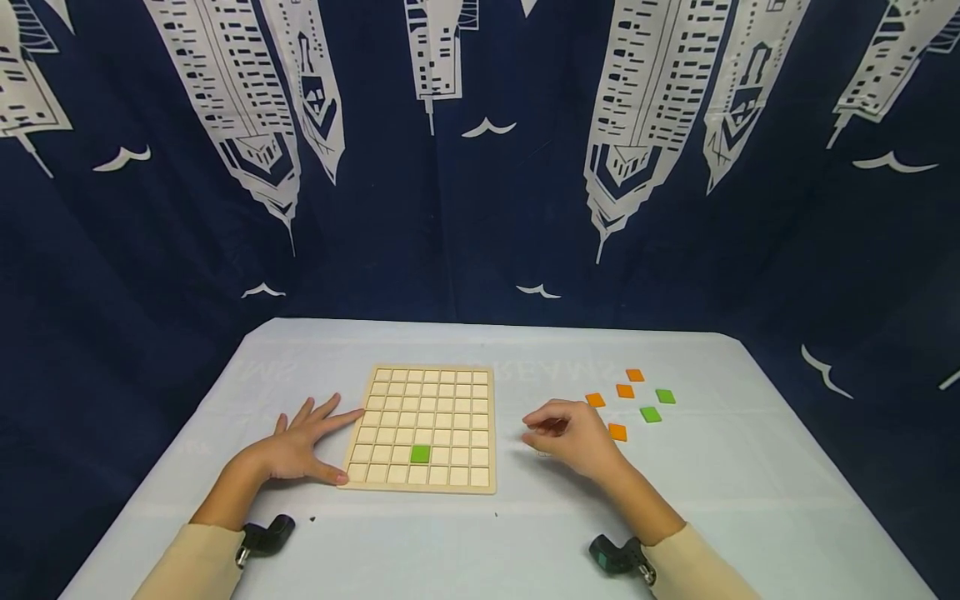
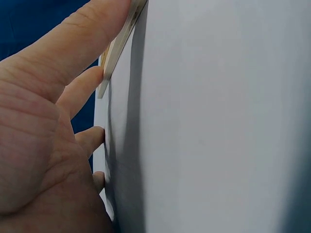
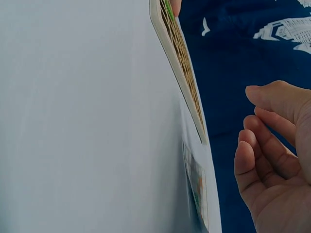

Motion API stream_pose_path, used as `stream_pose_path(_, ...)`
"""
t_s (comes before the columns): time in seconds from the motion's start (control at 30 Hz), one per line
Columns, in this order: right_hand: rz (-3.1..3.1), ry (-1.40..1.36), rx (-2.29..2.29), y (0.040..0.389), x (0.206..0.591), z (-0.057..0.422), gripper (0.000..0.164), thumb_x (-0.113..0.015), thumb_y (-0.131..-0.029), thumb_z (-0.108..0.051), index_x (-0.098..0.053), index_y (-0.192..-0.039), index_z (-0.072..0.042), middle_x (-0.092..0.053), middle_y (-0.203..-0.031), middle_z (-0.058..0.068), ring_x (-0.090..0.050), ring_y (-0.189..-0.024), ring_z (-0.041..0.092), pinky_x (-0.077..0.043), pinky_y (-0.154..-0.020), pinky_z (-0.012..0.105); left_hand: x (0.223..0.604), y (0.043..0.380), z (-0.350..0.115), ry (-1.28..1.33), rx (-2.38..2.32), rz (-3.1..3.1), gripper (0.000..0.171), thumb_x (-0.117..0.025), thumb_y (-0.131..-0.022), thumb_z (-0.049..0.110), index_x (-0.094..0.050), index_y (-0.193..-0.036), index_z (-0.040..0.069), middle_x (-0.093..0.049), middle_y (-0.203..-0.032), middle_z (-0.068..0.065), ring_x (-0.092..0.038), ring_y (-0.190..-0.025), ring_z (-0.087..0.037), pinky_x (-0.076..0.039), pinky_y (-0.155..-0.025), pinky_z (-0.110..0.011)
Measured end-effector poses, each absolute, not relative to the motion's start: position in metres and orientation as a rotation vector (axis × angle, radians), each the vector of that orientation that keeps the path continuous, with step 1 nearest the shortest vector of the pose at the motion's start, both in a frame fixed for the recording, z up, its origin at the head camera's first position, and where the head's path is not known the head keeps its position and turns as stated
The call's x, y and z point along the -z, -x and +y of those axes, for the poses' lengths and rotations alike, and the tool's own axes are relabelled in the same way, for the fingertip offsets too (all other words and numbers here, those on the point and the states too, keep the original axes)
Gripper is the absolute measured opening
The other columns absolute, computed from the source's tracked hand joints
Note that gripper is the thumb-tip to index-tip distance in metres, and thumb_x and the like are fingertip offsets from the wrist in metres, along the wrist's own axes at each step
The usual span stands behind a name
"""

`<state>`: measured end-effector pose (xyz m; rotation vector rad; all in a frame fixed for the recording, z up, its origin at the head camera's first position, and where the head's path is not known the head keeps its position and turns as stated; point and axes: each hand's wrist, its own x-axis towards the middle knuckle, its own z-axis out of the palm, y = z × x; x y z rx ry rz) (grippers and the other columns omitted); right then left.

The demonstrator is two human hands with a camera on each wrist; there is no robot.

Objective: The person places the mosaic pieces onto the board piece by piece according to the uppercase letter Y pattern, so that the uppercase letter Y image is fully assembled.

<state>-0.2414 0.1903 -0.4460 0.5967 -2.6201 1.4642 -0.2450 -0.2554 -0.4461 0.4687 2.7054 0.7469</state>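
Your left hand (image 1: 298, 446) lies with fingers spread at the left side of the wooden board (image 1: 427, 405), thumb and forefinger touching its edge but not wrapped round it. A sideways push there could slide the board over the white table (image 1: 420, 542), since nothing visible braces the far side. A sharp jolt might also unsettle the green tile (image 1: 420, 454), which sits in the middle column, second row from the bottom.

Your right hand (image 1: 576, 433) hangs off the board's right side, fingers loosely bent, a gap between thumb and fingertips; you have hold of nothing that shows. Below it lies a flat card (image 3: 197, 187), mostly hidden by your hand in the head view, so lowering blindly could nudge it.

Four orange tiles (image 1: 625, 391) and two loose green tiles (image 1: 650, 414) lie beyond. One orange tile appears just beside your right wrist; a low backward sweep of hand or sleeve (image 1: 701, 560) could scatter it.
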Motion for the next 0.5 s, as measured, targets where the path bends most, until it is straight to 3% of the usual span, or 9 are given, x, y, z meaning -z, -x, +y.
stream_pose_path(0.5,-2.554,-0.501,-1.4,0.236,0.447,0.24,0.02,-0.088,-0.08,-0.013,-0.081,-0.099,-0.007,-0.077,-0.092,0.004,-0.067,-0.077,0.007,-0.058,-0.07,0.023,0.448,0.247,-0.256,-0.443,-0.732,2.702,0.111,-0.092,-0.064,0.051,-0.04,-0.158,0.025,-0.008,-0.17,-0.026,0.007,-0.152,-0.062,0.01,-0.109,-0.086)
